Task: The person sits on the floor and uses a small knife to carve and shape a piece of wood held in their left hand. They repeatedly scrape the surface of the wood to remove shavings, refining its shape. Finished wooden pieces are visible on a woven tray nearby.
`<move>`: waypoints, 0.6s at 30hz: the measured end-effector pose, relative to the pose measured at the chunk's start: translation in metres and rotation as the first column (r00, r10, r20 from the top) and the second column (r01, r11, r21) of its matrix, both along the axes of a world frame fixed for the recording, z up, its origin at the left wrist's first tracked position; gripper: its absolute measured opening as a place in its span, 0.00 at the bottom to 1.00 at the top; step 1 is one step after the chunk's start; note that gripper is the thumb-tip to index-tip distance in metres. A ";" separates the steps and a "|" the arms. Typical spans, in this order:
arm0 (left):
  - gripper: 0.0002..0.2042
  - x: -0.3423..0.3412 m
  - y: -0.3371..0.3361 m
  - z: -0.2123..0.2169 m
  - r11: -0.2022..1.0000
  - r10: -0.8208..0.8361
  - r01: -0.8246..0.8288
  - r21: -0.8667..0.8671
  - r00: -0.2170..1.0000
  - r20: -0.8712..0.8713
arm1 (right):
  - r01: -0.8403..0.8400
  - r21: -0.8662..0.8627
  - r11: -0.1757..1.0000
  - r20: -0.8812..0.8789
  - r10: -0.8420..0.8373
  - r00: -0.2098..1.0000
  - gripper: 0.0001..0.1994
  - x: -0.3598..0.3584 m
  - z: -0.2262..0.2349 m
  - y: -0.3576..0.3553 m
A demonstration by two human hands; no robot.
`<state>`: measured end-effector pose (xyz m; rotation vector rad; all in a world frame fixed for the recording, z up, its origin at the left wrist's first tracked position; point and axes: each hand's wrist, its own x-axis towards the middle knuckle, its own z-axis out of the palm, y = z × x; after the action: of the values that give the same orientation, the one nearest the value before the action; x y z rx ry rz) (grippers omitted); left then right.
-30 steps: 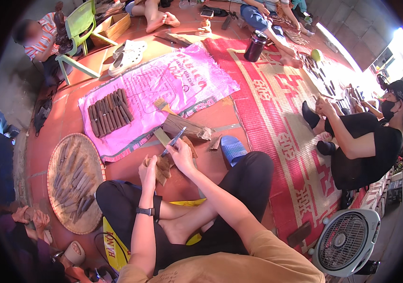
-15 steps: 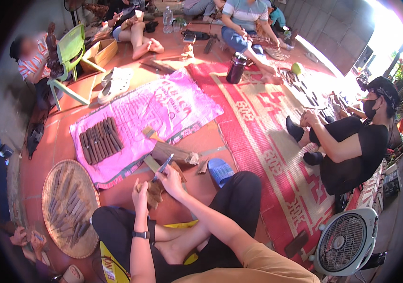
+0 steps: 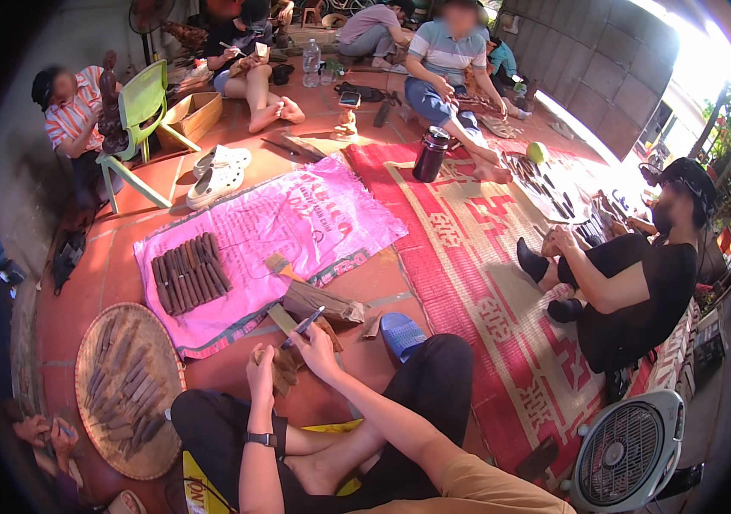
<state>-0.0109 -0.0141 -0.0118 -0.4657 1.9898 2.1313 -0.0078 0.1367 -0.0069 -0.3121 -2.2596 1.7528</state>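
My left hand point(image 3: 261, 367) is closed, its thumb side toward a crumpled-looking brown piece point(image 3: 285, 373) at my crossed legs; what its fingertips pinch is too small to make out. Beside it, my right hand point(image 3: 317, 349) is closed around a slim blue-grey pen-like tool point(image 3: 310, 319), tilted with its pale end up. Just beyond both hands lie a flat greenish strip point(image 3: 280, 318) and a split brown wood piece point(image 3: 322, 302). A flat brush point(image 3: 280, 264) rests on the edge of the pink sack sheet point(image 3: 250, 223).
Dark brown sticks point(image 3: 191, 272) lie in rows on the sheet. A round woven tray point(image 3: 173, 370) at left holds more sticks. A blue sandal point(image 3: 402, 335) sits by my right knee. A co-worker point(image 3: 631, 274) sits on the red mat point(image 3: 477, 283), near a fan point(image 3: 626, 454).
The view has tilted slightly, so the surroundings sit lower in the picture. My hands stay together, the tool still in my right hand.
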 end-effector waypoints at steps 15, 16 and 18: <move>0.23 -0.002 -0.001 -0.008 0.997 -0.039 0.037 -0.071 0.999 -0.030 | -0.044 -0.046 0.998 0.020 0.045 0.999 0.09 0.000 0.003 0.003; 0.23 -0.002 -0.001 -0.009 0.996 -0.040 0.037 -0.078 0.999 -0.033 | -0.044 -0.042 0.998 0.022 0.045 0.999 0.09 0.001 0.003 0.003; 0.23 -0.002 -0.002 -0.010 0.997 -0.042 0.040 -0.070 0.999 -0.032 | -0.046 -0.035 0.998 0.024 0.047 0.999 0.09 0.002 0.003 0.003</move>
<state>-0.0129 -0.0159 -0.0217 -0.3993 2.0779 2.0650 -0.0062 0.1401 -0.0038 -0.2918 -2.2733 1.8231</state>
